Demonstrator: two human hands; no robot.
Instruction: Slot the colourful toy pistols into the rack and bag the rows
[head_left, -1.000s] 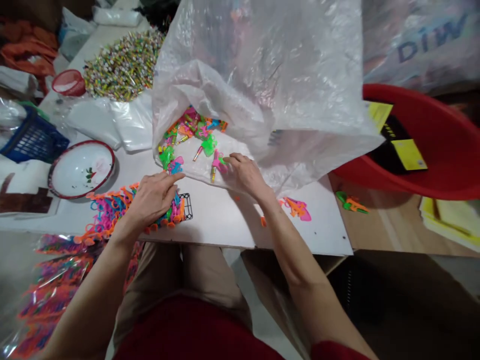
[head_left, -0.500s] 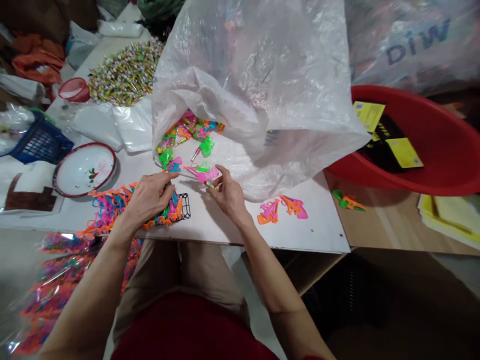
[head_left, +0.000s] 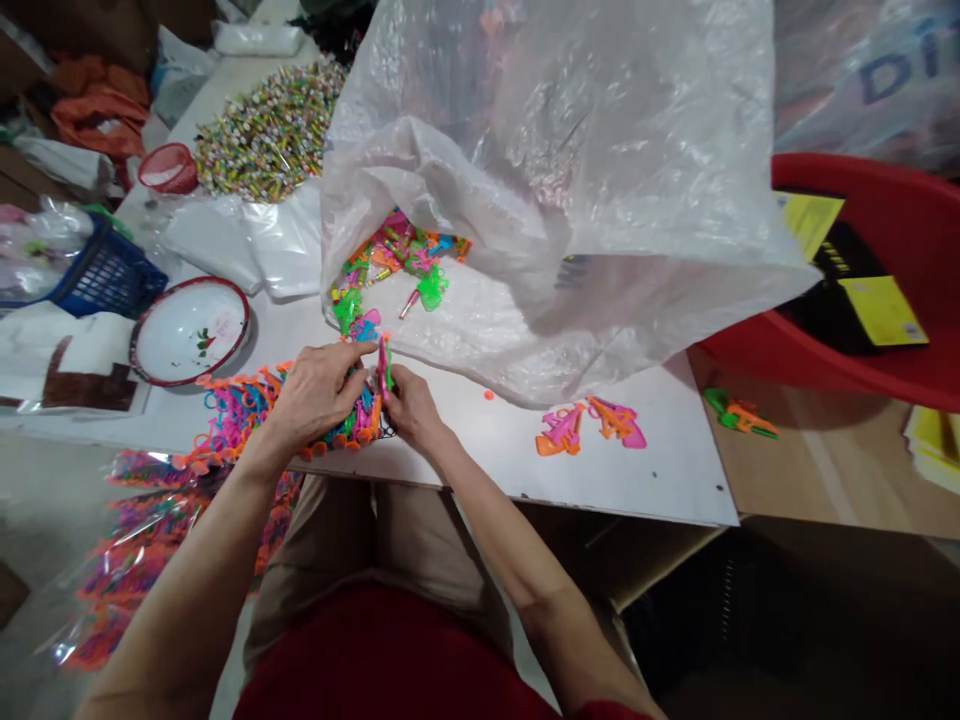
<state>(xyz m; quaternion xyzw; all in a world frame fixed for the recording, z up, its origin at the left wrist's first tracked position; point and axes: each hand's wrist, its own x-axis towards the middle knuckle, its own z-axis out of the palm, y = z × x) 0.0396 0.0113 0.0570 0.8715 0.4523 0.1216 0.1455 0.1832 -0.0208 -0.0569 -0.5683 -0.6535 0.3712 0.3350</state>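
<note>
A packed row of colourful plastic toys (head_left: pixel 240 405) in orange, pink, blue and green stands along the table's front edge. My left hand (head_left: pixel 319 390) is curled over the right part of this row, its index finger reaching toward the row's end. Between the thumb and fingers of my right hand (head_left: pixel 414 408) is a flat pink and green plastic toy (head_left: pixel 385 368), held upright on edge against that end. A corner of the black rack (head_left: pixel 388 431) shows under my right fingers. More loose toys (head_left: pixel 401 255) lie in the mouth of a large translucent plastic bag (head_left: pixel 480 340).
Two orange and pink toys (head_left: pixel 589 425) lie to the right, near a small orange bit (head_left: pixel 489 395). Further right stands a red tub (head_left: pixel 750 345). At left are an enamel bowl (head_left: pixel 187 335), a blue basket (head_left: pixel 112 265) and a heap of small wrapped pieces (head_left: pixel 270 130).
My right hand has moved left and lower, bringing the toy from beside the bag's mouth to the row's end and turning it upright. The view has shifted slightly; my left hand stays on the row.
</note>
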